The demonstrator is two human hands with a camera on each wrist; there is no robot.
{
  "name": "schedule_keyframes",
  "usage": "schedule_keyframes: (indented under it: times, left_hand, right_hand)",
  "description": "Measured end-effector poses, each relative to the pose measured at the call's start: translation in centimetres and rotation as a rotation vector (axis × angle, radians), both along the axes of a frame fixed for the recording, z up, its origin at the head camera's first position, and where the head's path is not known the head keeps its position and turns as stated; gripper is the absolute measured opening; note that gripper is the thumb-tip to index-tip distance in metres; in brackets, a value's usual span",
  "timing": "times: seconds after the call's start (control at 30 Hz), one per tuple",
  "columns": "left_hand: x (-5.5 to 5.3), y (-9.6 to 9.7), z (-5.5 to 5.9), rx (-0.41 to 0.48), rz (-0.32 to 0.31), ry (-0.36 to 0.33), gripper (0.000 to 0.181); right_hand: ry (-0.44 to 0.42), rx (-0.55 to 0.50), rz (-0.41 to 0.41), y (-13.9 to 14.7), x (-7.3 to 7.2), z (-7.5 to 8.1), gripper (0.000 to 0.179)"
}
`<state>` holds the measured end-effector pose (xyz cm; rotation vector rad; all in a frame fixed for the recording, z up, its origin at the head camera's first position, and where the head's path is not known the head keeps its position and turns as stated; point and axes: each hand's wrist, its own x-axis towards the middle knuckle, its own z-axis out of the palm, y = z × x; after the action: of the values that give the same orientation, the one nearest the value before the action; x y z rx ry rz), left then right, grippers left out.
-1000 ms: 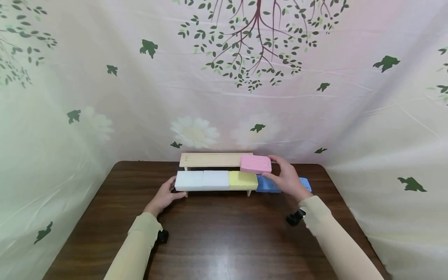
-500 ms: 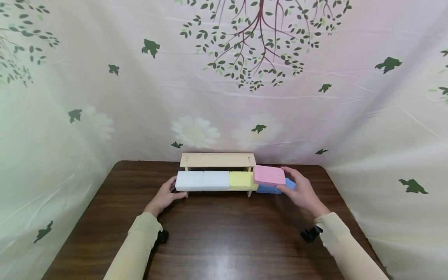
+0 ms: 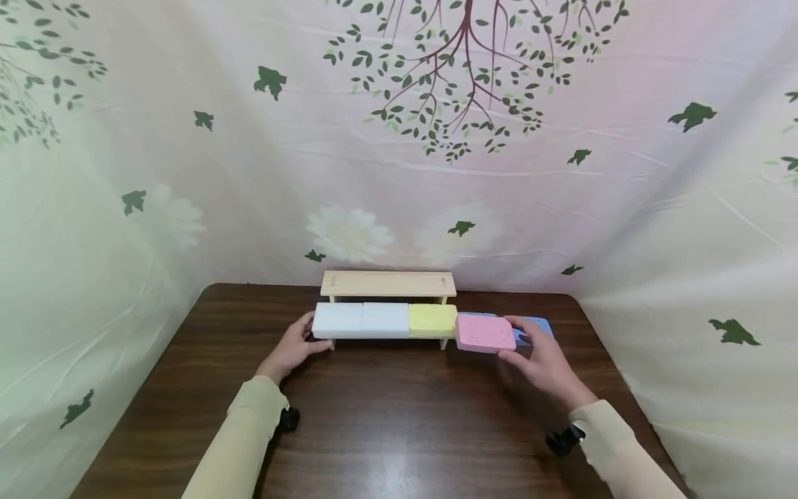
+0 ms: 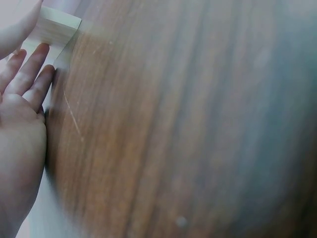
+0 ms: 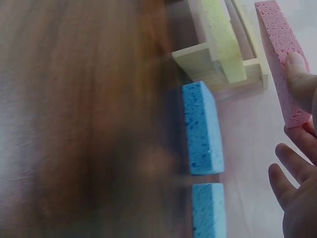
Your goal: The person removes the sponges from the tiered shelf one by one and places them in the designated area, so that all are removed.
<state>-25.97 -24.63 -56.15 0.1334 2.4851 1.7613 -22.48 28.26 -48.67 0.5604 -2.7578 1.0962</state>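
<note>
The pink sponge [image 3: 486,333] is beside the right end of the wooden rack [image 3: 386,283], pinched by the right hand [image 3: 550,366] (thumb on one face). Blue sponges [image 5: 203,134] lie right of the rack. The left hand [image 3: 291,352] brackets its left end; gripping cannot be confirmed.

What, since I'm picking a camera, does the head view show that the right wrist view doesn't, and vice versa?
Only the head view shows two white blocks, the left hand at one end of the wooden rack, and the tree print.

Only the right wrist view shows the whole pitted side of the blue sponge by the rack; the pink sponge covers most of it in the head view.

Both show the yellow sponge, another blue sponge, the rack, the table, and the right hand gripping the pink sponge.
</note>
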Motion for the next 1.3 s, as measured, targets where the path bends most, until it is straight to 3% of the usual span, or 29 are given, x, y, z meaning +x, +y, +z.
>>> schedule_keyframes:
  times: [0.3, 0.8, 1.3]
  left_hand:
    - [-0.4, -0.2, -0.5, 0.003, -0.005, -0.006, 0.087]
    - [-0.5, -0.2, -0.5, 0.003, -0.001, -0.015, 0.087]
    - [-0.5, -0.1, -0.3, 0.008, 0.001, -0.018, 0.087]
  right_hand:
    - [0.002, 0.045, 0.014, 1.0, 1.1, -2.1, 0.076]
    - [-0.117, 0.120, -0.008, 1.6, 0.9, -5.4, 0.072]
    - [-0.163, 0.173, -0.053, 1.4, -0.2, -6.2, 0.074]
